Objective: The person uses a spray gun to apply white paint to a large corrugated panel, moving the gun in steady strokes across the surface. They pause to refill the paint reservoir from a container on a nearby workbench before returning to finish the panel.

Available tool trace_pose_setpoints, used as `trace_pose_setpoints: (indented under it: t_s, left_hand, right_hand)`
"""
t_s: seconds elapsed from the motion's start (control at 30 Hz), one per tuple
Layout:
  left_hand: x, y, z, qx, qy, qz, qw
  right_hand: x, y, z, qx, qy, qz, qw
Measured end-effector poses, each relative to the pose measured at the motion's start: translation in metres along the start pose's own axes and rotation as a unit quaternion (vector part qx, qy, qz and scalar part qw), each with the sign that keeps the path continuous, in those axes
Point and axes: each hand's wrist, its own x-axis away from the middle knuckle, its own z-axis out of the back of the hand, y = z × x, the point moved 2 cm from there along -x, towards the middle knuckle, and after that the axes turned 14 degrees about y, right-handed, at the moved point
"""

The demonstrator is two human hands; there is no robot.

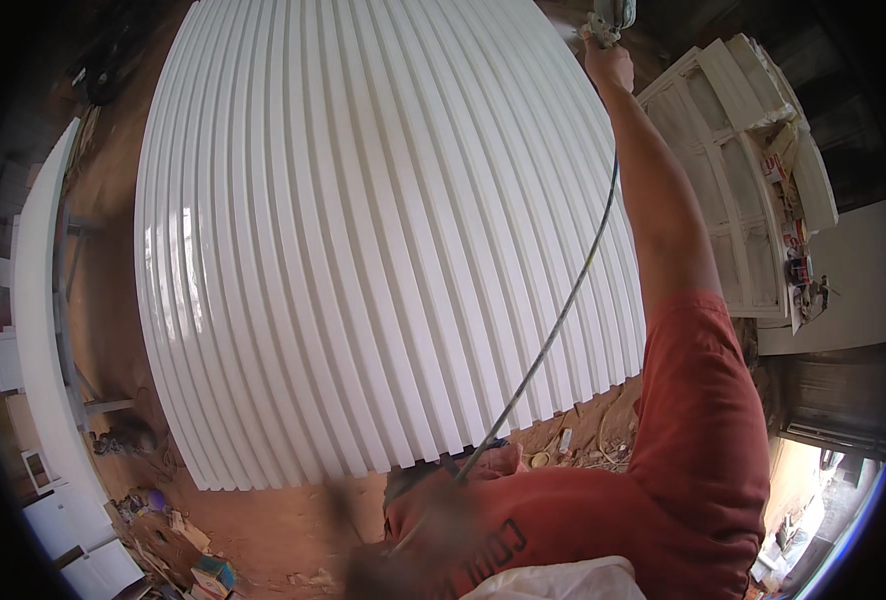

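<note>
My right hand (pixel 613 62) is raised at the top right, gripping a metallic spray gun (pixel 608 24) just beyond the upper right edge of a white ribbed panel (pixel 373 230). The panel fills the middle, with long parallel grooves and a glossy patch at its left. A thin dark hose (pixel 538 360) hangs from the gun side and runs diagonally across the panel toward my body, where a blurred dark smudge hides part of it. I cannot make out my left hand anywhere.
At the right stands a white panelled piece (pixel 708 180) with small cans (pixel 798 267) and scraps on it. A long white board (pixel 43 300) rests on supports at the left, beside further white pieces (pixel 58 520). Debris (pixel 203 575) lies on the reddish dirt floor (pixel 293 530).
</note>
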Motion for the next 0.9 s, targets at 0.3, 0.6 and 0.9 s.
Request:
trace_pose_setpoints:
  t_s: [0.3, 0.6, 0.9]
  left_hand:
    - [-0.029, 0.031, -0.009, 0.01, -0.017, 0.055, 0.998]
    - [-0.049, 0.033, -0.011, 0.005, -0.027, 0.04, 0.999]
    - [-0.057, 0.007, 0.01, -0.021, -0.057, -0.042, 0.997]
  right_hand:
    - [-0.03, -0.031, -0.065, -0.034, 0.013, 0.0, 0.999]
    - [-0.036, 0.012, -0.082, 0.033, -0.009, 0.017, 0.999]
    - [0.025, 0.1, -0.008, 0.064, -0.015, -0.042, 0.997]
